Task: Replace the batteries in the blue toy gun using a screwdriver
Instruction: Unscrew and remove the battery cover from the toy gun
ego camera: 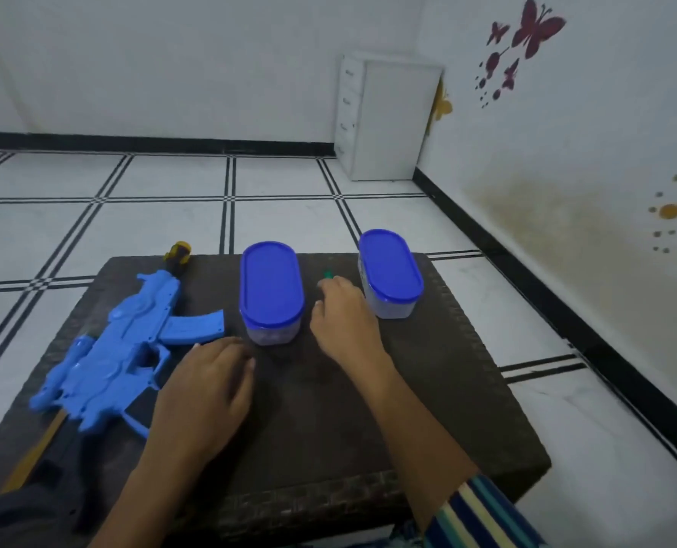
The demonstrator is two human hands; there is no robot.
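While the blue toy gun [123, 350] lies flat along the left edge of the desk [329, 429], muzzle toward the far edge, the left hand [206, 389] rests beside its grip, fingers loosely curled on nothing. The right hand [344, 322] reaches between two blue-lidded tubs [271, 286] at the far edge toward a small green thing [328, 274], probably the screwdriver. I can't tell whether its fingers have closed on it. I'd pinch it firmly by the handle and lift straight up clear of both tubs, while the left hand steadies the gun.
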